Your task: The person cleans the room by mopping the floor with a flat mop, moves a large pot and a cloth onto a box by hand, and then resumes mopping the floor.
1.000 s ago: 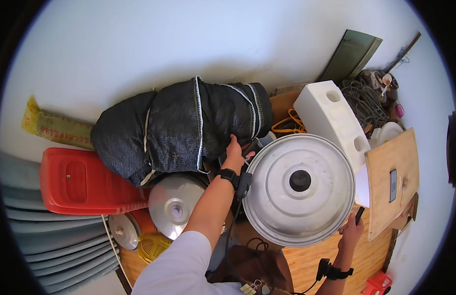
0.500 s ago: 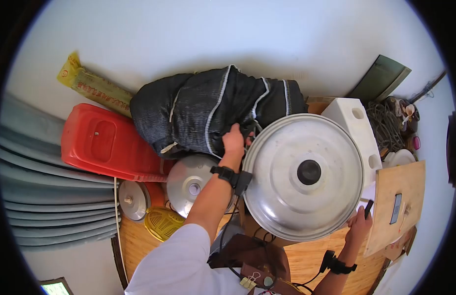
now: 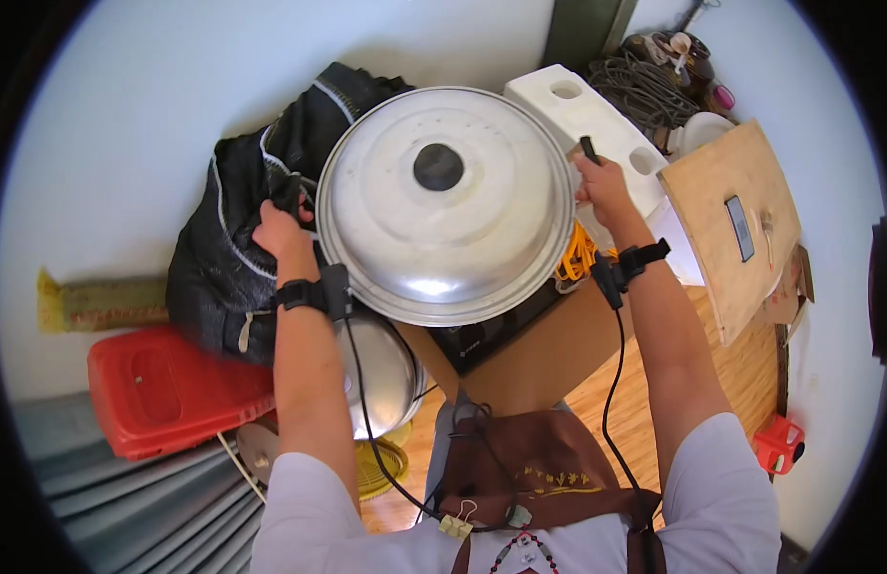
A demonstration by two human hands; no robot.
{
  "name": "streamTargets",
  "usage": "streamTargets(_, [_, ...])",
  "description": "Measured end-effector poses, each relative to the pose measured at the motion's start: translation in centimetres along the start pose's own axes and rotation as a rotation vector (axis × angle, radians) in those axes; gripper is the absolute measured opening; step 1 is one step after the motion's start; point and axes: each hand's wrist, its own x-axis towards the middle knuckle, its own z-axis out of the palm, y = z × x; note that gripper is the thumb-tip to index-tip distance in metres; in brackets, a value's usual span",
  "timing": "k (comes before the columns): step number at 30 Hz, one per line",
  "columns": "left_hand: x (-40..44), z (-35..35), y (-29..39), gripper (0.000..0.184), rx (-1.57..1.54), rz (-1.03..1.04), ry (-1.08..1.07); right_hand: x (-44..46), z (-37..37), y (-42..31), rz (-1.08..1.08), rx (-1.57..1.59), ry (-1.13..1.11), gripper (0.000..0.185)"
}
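In the head view, a big round aluminium pan with its domed lid (image 3: 501,230) fills the middle, a black knob (image 3: 438,167) on top. My right hand (image 3: 603,184) is closed round the pan's black side handle (image 3: 589,150). On the opposite side, my left hand (image 3: 281,230) is closed at the pan's rim, against the black woven bag (image 3: 223,249); its handle is mostly hidden by my fingers. Below the pan stands an open cardboard box (image 3: 530,368) with a black flat item (image 3: 472,349) inside. An orange cord (image 3: 577,256) shows beside the rim.
White foam packing (image 3: 597,124) lies behind my right hand. A wooden board (image 3: 711,220) bearing a phone (image 3: 740,228) stands at right. On the left are a red plastic container (image 3: 166,392), a second metal lid (image 3: 376,373) and a yellow basket (image 3: 381,469).
The view has turned. The pan sits further up and left in it, overlapping the black bag. My right hand has risen to the pan's side, and the box beneath now shows.
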Motion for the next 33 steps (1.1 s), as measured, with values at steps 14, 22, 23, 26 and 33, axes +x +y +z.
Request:
streamTargets(14, [2.6,1.4,-2.3,0.059,0.355,-0.054,-0.262,3.0,-0.3,7.4,0.025,0.043,-0.026,0.026])
streamTargets(22, [0.7,0.0,1.8,0.042,0.952,0.030,-0.645,4.0,-1.1,6.9,0.103,-0.063,0.071,0.027])
streamTargets(23, [2.0,-1.0,1.9,0.048,1.013,0.167,-0.669,3.6,-1.0,7.0,0.079,0.022,0.029,0.026])
streamTargets(26, [1.9,1.7,7.3,0.052,1.320,0.595,-0.589,4.7,-1.0,9.3,0.029,0.088,-0.003,0.028])
streamTargets(33, [11.5,12.4,2.5,0.084,1.341,0.919,-0.897,4.9,-1.3,9.4,-0.005,0.023,0.047,0.029])
